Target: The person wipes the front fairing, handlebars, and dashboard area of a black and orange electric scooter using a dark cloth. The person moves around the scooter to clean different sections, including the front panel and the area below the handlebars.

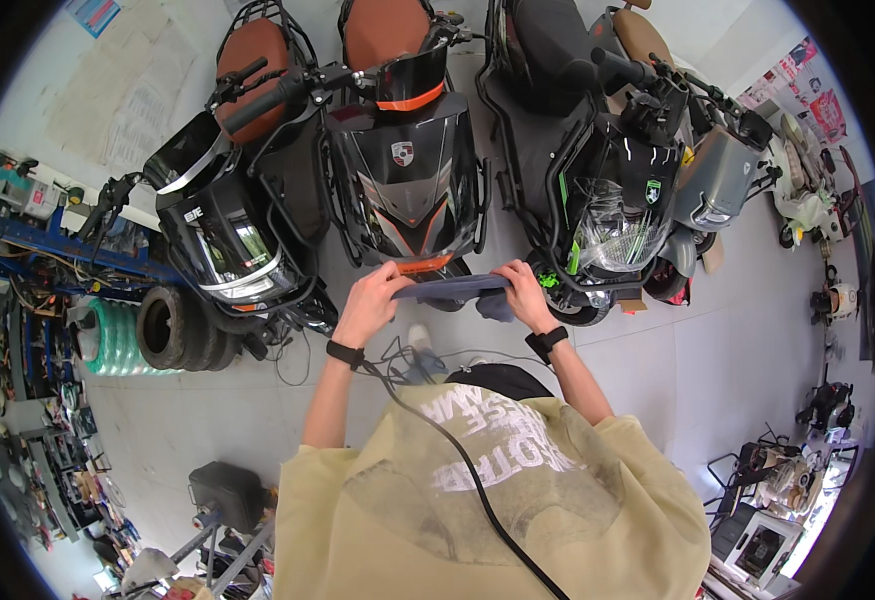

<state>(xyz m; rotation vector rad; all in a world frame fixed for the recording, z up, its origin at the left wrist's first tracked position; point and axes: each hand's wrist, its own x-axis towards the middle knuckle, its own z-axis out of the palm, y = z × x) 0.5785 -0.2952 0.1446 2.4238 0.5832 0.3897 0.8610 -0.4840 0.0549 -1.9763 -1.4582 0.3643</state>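
Between my hands a dark grey-blue cloth (448,289) is stretched sideways, with a loose fold hanging near its right end. My left hand (370,300) pinches the left end, fingers closed. At the other end my right hand (524,293) grips the cloth, also closed. Both wrists wear black bands. Just beyond the cloth stands a black electric scooter (405,180) with orange trim and a brown seat; whether the cloth touches its front is hard to tell.
Another black scooter (223,235) stands to the left, and a black-green scooter (613,190) to the right. Stacked tyres (163,328) and green coiled tubing (118,335) lie by a cluttered shelf at left. A black cable (458,450) runs down over my shirt.
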